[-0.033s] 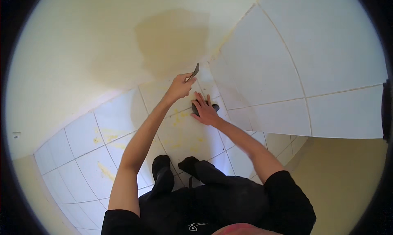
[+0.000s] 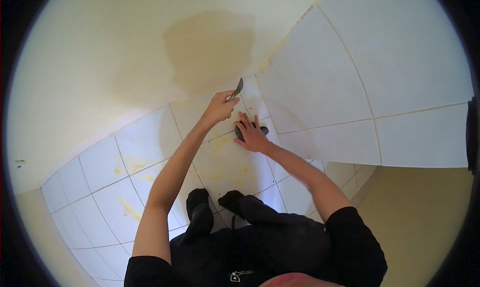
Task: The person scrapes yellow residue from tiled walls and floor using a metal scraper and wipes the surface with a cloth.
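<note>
My left hand (image 2: 220,107) is closed around the slim handle of a small tool with a dark flat blade (image 2: 240,84). The blade points up and away from me, near the corner where the plain wall meets the tiles; whether it is a scraper or a spoon, I cannot tell. Just to the right and nearer, my right hand (image 2: 253,139) lies spread with fingers apart over a dark rounded object (image 2: 264,130). Most of that object is hidden under the palm, so its kind is unclear. Yellow smears (image 2: 218,144) mark the white tiled floor (image 2: 225,163) beside it.
My feet in black socks (image 2: 197,199) are on the tiles. A cream wall (image 2: 100,52) rises ahead and to the left. White tiled surface (image 2: 325,82) stands at the right, with a lower edge (image 2: 345,163) above the floor. More yellow streaks (image 2: 131,208) lie at the left.
</note>
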`<state>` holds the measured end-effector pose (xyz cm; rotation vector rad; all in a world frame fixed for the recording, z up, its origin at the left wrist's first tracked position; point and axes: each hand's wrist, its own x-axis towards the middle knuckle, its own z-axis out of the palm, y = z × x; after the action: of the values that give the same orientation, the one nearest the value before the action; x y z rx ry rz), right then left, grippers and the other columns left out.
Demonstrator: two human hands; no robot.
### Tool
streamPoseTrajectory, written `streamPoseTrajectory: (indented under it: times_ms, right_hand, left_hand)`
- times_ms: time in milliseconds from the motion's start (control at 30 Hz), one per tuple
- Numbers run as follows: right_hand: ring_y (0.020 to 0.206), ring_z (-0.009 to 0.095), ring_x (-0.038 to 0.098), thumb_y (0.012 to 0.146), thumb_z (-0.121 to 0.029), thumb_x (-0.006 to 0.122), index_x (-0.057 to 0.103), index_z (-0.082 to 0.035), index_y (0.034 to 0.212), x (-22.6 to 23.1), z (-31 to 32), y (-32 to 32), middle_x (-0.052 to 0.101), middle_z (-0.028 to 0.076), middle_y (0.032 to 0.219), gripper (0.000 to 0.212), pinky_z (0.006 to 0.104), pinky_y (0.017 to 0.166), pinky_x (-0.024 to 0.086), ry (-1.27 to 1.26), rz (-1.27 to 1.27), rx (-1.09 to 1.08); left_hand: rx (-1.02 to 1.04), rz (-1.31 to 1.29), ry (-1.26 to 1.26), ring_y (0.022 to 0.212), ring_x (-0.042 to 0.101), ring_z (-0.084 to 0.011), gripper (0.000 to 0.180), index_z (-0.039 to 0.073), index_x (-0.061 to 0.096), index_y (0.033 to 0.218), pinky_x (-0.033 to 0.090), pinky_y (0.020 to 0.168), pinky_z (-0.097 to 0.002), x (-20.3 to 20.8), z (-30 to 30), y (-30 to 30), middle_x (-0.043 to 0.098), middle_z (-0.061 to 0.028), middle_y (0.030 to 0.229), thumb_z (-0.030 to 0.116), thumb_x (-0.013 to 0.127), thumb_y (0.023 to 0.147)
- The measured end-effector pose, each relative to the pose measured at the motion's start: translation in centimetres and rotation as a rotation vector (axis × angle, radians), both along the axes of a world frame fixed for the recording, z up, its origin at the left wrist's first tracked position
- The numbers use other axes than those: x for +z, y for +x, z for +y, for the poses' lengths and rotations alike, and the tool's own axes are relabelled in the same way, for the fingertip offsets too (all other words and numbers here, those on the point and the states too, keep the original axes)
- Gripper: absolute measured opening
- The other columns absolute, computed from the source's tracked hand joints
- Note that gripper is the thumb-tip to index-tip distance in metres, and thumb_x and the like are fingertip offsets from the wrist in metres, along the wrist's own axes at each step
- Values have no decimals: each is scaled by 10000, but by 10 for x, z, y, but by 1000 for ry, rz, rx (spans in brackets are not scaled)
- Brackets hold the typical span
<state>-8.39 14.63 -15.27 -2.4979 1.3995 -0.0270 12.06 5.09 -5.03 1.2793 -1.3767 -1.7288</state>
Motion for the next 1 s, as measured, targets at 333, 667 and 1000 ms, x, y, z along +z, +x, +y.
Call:
streamPoseTrajectory:
  times_ms: [333,667,1000]
  right_hand:
    - [1517,432,142,930,-464,624,362,-61,1451,4,-17,1,153,279,1612,709,657,1192,139,6,93,161]
    - [1382,424,332,745,-220,774,377,-66,1409,-5,28,-5,351,254,1464,789,613,1173,191,-187,-248,-198]
    - [1261,372,459,788,-141,755,471,-111,1387,-7,37,-12,489,174,1366,664,508,1070,331,-111,-191,-295]
  left_hand:
    - [-17,42,96,460,339,-59,294,53,613,1060,267,405,-253,-12,28,23,397,40,608,321,493,1044]
    - [-113,92,112,548,341,-57,262,61,617,1040,296,468,-249,-13,40,60,400,48,654,278,470,1043]
    - [-193,225,237,572,260,-60,250,49,588,1047,247,499,-254,14,44,53,331,57,673,206,396,1020]
